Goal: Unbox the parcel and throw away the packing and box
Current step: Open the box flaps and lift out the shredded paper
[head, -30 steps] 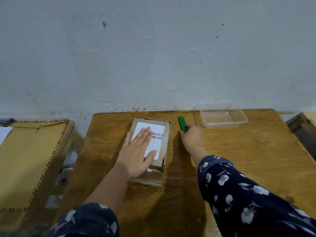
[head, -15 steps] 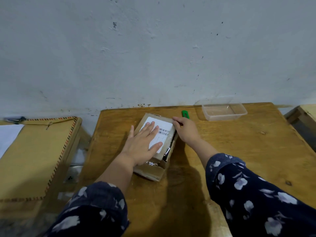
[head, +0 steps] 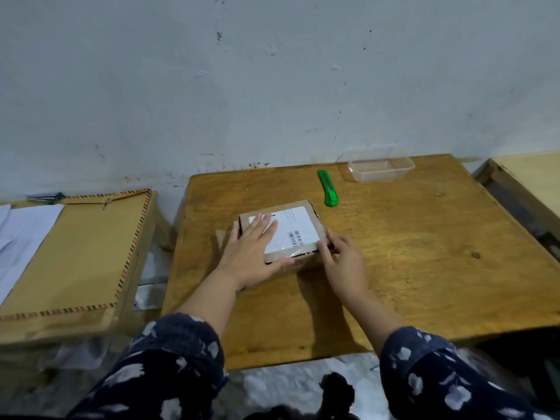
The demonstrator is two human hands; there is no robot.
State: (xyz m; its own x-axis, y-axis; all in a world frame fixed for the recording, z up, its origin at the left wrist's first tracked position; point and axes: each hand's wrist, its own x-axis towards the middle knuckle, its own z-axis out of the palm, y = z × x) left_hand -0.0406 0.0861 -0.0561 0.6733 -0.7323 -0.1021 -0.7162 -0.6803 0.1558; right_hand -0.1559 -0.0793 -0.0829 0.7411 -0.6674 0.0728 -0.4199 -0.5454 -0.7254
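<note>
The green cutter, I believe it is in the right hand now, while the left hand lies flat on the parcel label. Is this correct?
Not quite. In the head view the green cutter lies on the table, beyond the parcel, held by neither hand. The right hand touches the parcel's near right corner. The left hand does lie flat on the label.

Clear plastic tub (head: 380, 168) at wooden table's (head: 409, 253) far edge; brown board (head: 75, 253), perhaps folder, on left.

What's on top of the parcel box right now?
The left hand lies flat on the parcel box, covering part of its white label. The right hand touches its near right corner. The box's contents are hidden.
</note>
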